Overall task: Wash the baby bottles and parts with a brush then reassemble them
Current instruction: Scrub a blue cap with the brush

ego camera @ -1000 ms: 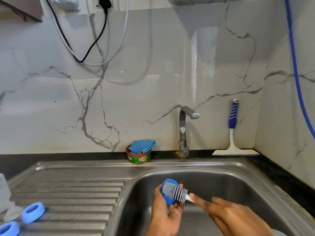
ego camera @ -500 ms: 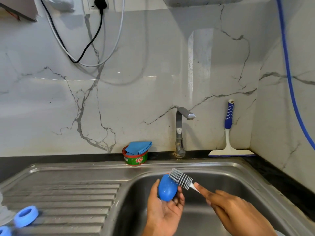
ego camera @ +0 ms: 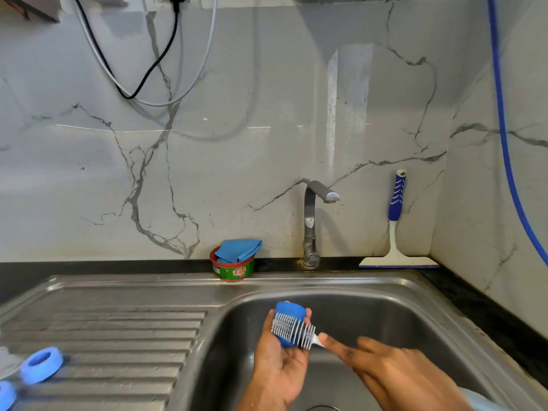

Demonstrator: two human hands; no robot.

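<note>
The left hand (ego camera: 280,363), palm up over the sink (ego camera: 326,284) basin, cups a blue cap (ego camera: 292,312) in curled fingers. The right hand (ego camera: 394,369), just beside it, grips the brush (ego camera: 292,329) handle, index finger stretched along it, bristles across the cap. Blue rings (ego camera: 41,364) lie at the drainboard's (ego camera: 118,321) left edge.

Over the sink (ego camera: 385,295), the left hand (ego camera: 278,366) holds a blue cap (ego camera: 289,314). The right hand (ego camera: 391,372) presses a brush (ego camera: 292,330) on it.
</note>
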